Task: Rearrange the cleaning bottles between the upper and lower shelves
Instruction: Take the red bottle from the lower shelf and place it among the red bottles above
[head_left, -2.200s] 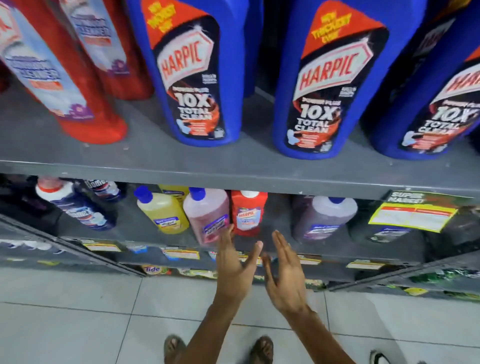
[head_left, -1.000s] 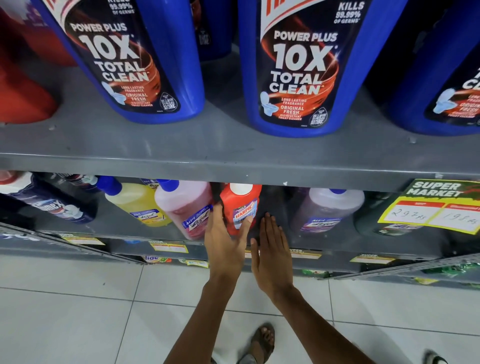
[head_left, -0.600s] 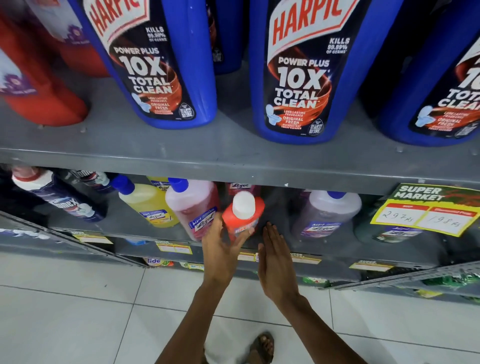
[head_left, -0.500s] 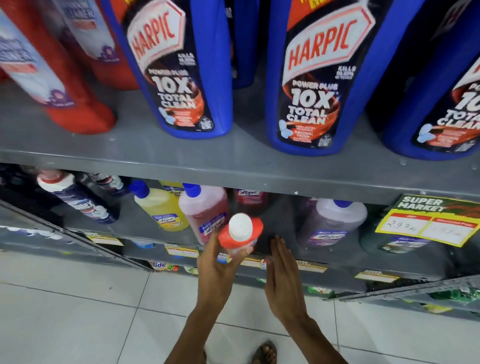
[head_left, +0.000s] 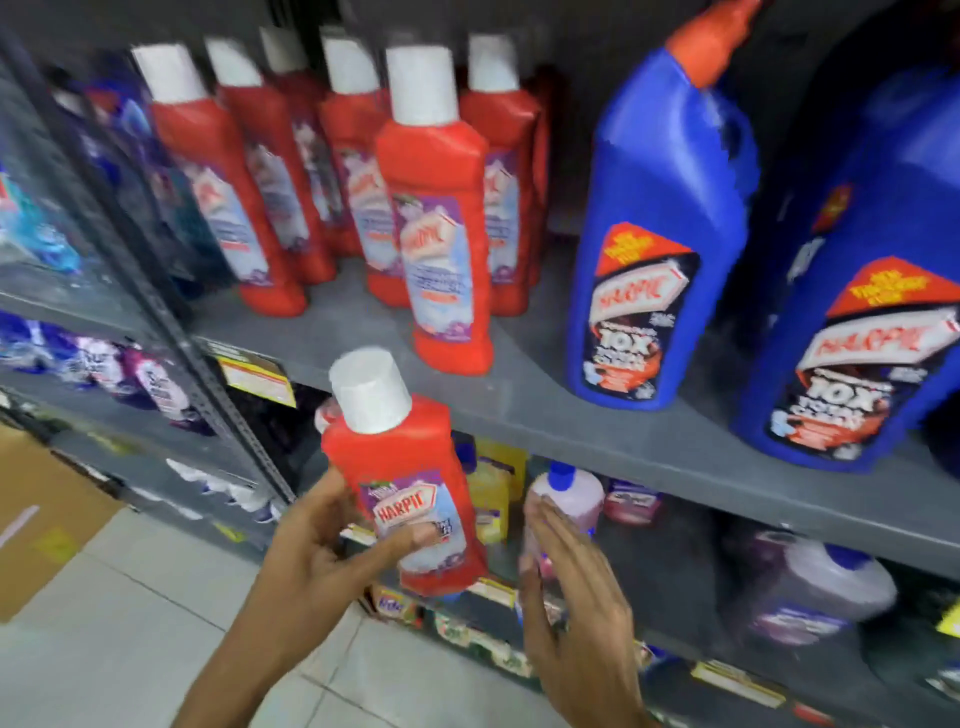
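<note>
My left hand (head_left: 317, 551) grips a small red Harpic bottle (head_left: 405, 483) with a white cap, held upright in front of the upper shelf's edge (head_left: 519, 415). My right hand (head_left: 576, 613) is open beside it, fingers spread, in front of the lower shelf (head_left: 675, 582) and close to a pink bottle with a blue cap (head_left: 571, 499). On the upper shelf stands a group of like red Harpic bottles (head_left: 436, 223), and to their right big blue Harpic bottles (head_left: 660, 244).
A yellow bottle (head_left: 491, 493) and a purple bottle (head_left: 821, 587) stand on the lower shelf. A dark upright post (head_left: 171, 332) separates a neighbouring rack at left. A cardboard box (head_left: 36, 519) sits on the tiled floor (head_left: 130, 613).
My left hand took the red bottle from the lower shelf and raised it to the level of the upper shelf's edge. The view swung up and left. My right hand stayed open nearby.
</note>
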